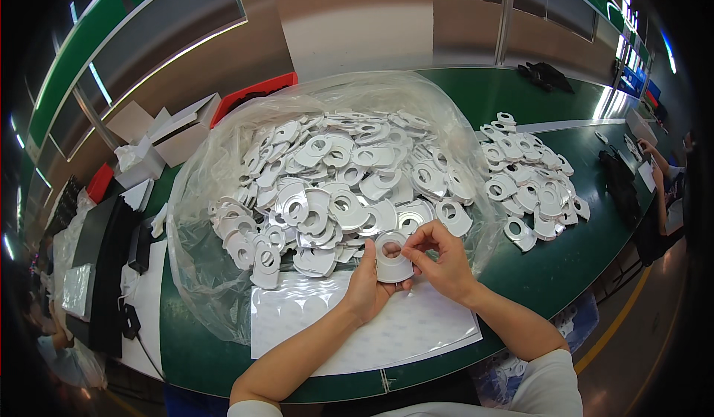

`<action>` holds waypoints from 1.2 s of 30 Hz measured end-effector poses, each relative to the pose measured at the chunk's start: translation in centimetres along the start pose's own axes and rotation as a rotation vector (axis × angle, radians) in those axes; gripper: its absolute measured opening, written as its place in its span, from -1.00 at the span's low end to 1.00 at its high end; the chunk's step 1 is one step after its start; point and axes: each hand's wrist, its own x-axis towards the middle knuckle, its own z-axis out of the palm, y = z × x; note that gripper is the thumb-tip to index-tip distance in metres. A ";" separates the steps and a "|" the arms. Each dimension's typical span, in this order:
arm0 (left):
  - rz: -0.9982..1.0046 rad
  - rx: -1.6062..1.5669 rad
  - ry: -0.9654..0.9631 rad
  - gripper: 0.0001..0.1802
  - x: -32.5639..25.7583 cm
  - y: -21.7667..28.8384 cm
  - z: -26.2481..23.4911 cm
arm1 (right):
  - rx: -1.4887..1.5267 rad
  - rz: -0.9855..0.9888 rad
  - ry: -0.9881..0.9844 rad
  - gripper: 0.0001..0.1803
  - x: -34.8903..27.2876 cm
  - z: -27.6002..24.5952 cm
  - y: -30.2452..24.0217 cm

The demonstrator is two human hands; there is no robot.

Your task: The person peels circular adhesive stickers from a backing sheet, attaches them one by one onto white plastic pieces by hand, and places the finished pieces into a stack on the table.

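Observation:
My left hand holds a flat white plastic piece with a round hole, its thumb along the left edge and fingers beneath. At the right side of that hole, my right hand has thumb and index finger pinched together; whatever lies between them is too small to make out. Under both hands lies a glossy whitish sheet with faint round outlines. Just beyond them rises a big heap of similar white plastic pieces, resting on a spread clear plastic bag.
A second pile of white pieces is on the green table to the right. Cardboard boxes and a red bin stand at the back left. Black equipment sits left. Another person's hand shows at far right.

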 end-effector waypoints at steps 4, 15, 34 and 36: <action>-0.002 -0.024 0.013 -0.35 0.1 -0.1 -0.2 | -0.007 -0.013 0.011 -0.82 0.0 0.1 0.2; 0.036 0.057 0.009 -0.80 0.0 -0.3 -0.2 | -0.640 -0.646 0.175 -0.76 0.3 -0.1 -0.9; 0.039 0.479 -0.070 -0.39 -0.5 -0.3 1.5 | -0.273 0.173 0.129 -0.79 0.4 -1.0 -0.9; 0.029 0.598 -0.072 -0.39 -0.5 -0.1 1.5 | -0.650 -0.086 0.172 -0.71 0.3 -0.9 -1.0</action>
